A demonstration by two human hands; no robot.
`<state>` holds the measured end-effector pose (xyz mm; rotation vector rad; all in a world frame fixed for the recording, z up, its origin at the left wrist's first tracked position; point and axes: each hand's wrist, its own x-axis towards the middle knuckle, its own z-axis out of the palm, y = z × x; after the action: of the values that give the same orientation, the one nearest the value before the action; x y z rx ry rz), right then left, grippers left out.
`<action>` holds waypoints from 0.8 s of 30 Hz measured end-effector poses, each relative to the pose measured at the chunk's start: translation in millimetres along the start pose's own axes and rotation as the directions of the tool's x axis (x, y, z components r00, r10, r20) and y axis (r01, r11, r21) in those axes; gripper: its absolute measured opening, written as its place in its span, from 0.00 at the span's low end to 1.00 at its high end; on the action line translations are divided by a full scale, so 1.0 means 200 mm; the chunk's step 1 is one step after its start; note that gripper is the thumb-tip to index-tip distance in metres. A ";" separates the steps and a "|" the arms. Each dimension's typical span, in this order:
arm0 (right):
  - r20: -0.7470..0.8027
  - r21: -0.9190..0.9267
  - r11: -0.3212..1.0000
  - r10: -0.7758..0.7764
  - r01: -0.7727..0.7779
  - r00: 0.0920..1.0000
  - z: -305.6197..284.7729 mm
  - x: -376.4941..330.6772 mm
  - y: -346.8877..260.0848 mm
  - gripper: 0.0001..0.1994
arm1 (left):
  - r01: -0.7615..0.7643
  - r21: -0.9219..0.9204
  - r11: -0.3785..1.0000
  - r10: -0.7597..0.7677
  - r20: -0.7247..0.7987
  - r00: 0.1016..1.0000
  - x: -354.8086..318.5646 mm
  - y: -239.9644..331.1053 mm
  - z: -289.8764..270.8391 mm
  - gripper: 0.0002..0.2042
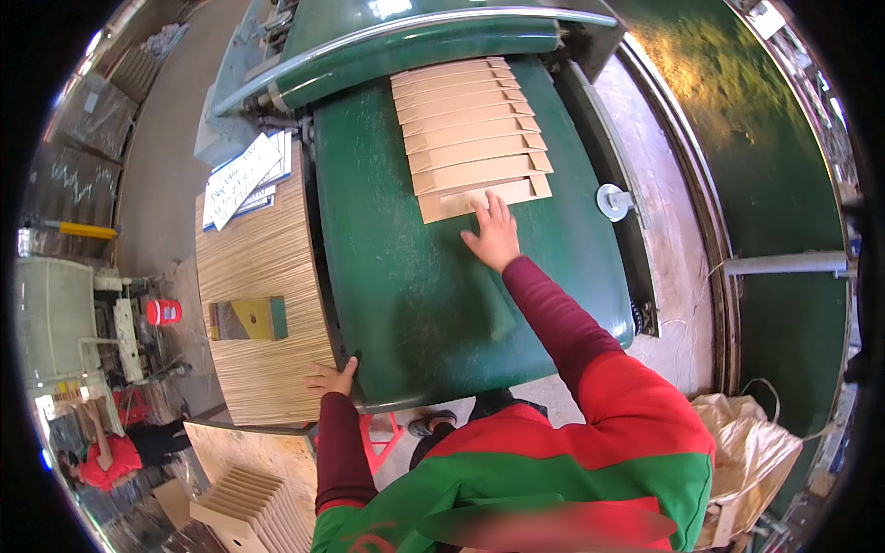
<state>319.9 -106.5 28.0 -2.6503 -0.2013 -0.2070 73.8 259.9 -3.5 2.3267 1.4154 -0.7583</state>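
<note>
Overlapping folded cardboard pieces (472,138) lie in a row on a green conveyor belt (396,276), running up toward the roller. My right hand (495,235) reaches over the belt with fingers spread. Its fingertips are at the near edge of the closest cardboard piece (447,206), and nothing is gripped in them. My left hand (332,378) rests, fingers apart, on the corner of a striped tan side table (267,369), right beside the belt's near left end. It holds nothing.
Paper sheets (244,180) and a small block with a dark triangular mark (249,319) sit on the side table. A green roller (415,57) under a metal bar crosses the belt's far end. Stacked cardboard (253,511) stands lower left; another person (111,461) is farther left.
</note>
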 end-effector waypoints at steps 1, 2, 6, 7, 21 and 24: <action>-0.063 -0.101 0.993 -0.071 0.064 0.995 0.03 0.09 0.01 0.29 | 0.004 0.005 1.000 -0.004 0.008 1.000 0.02 -0.01 0.00 0.66; 0.035 -0.137 0.989 -0.043 0.048 0.998 0.05 0.16 0.03 0.30 | 0.012 0.003 1.000 -0.012 0.010 1.000 0.04 -0.02 0.01 0.66; 0.187 -0.187 0.978 -0.051 0.086 0.981 0.10 0.26 0.08 0.32 | 0.005 -0.004 1.000 -0.005 0.007 1.000 0.06 -0.04 0.04 0.66; 0.195 -0.156 0.983 -0.064 0.095 0.979 0.10 0.28 0.09 0.32 | -0.012 -0.009 1.000 0.012 -0.006 1.000 0.06 -0.04 0.04 0.66; 0.429 -0.327 0.944 0.180 -0.034 0.885 0.07 0.83 0.05 0.33 | 0.046 -0.052 0.998 -0.046 -0.002 0.999 -0.05 0.00 0.00 0.66; 0.359 -0.409 0.887 -0.057 0.212 0.931 0.00 1.02 0.08 0.28 | 0.059 -0.040 0.997 -0.059 0.001 0.998 -0.05 0.01 0.00 0.66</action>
<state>523.0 -97.8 58.1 -3.1175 -0.5107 0.1903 71.3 252.6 2.2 2.2636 1.4915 -0.7392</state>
